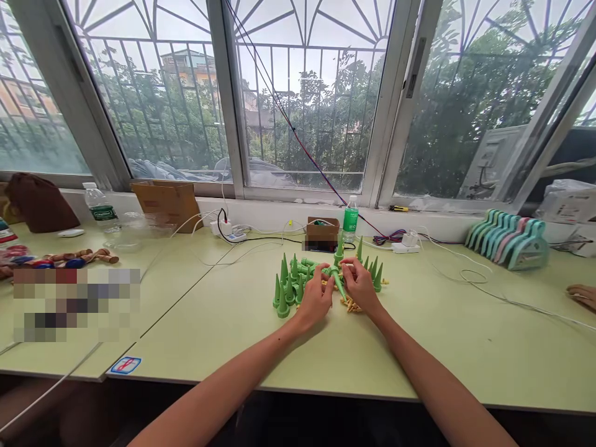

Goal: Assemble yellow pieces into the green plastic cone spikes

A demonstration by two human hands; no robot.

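My left hand (317,298) is closed, with its thumb and fingertips at the collar of a green cone-shaped spike (339,284). That spike slants, its point down and to the right. Close on its other side is my right hand (361,287), its thumb and fingers drawn together in a pinch; anything between them is too small to make out. Several more green spikes (282,304) stand point up on the table left of and behind my hands, and some lie on their sides. Small yellow pieces (351,305) are heaped below my right hand.
The pale green table (223,329) runs under the windows. At its back are a small brown box (321,234), a green-labelled bottle (351,217), white cables and power strips. Teal and pink hangers (507,239) stand at right, near another person's hand (582,295). A cardboard box (165,205) is back left.
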